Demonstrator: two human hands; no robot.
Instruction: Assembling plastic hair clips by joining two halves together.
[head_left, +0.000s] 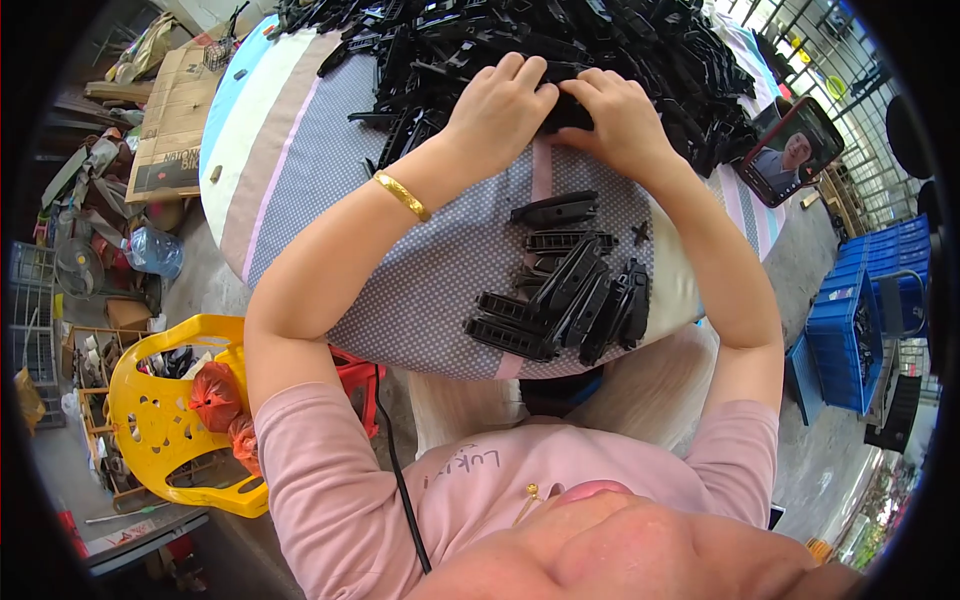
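My left hand (502, 112) and my right hand (616, 118) meet at the near edge of a large heap of black plastic parts (640, 50). Between them is a black plastic part (558, 120), mostly hidden by the curled fingers. Both hands are closed on it, the right thumb reaching in along its near side. On the cloth closer to my body lies a small group of long, narrow black plastic pieces (580, 290), some stacked and tilted on each other. A single black piece (556, 208) lies at the far end of this group.
A patterned cloth covers the rounded table (400, 270). A phone (788, 150) showing a person stands at its right edge. To the left is a yellow plastic chair (150, 400) with red bags (215, 395). Blue crates (845, 330) are stacked on the right; a cardboard box (170, 130) stands far left.
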